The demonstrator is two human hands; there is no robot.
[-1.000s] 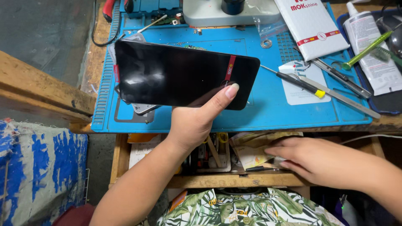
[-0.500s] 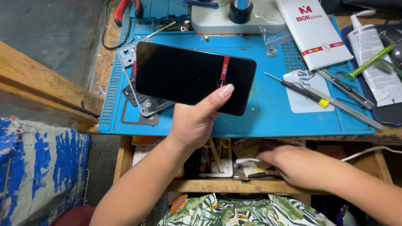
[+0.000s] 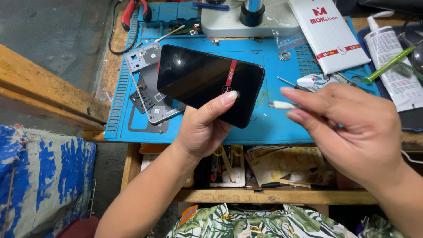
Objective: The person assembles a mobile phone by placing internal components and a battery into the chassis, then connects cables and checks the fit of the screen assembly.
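Phone repair workshop. Wooden desk (image 3: 110, 94) carries a blue silicone repair mat (image 3: 273, 123) with ridged edges and parts trays. Microscope base (image 3: 251, 20) sits at the back of the mat. A stripped phone frame (image 3: 152, 94) and a small screwdriver (image 3: 293, 84) lie on the mat, red-handled pliers (image 3: 132, 11) and a glue tube (image 3: 390, 57) nearby. Open drawer (image 3: 264, 169) under the desk is crammed with tools and paper. Bare concrete floor (image 3: 57, 31) alongside.

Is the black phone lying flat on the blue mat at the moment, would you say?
No, the left hand holds the black phone raised above the blue mat, thumb on its screen.
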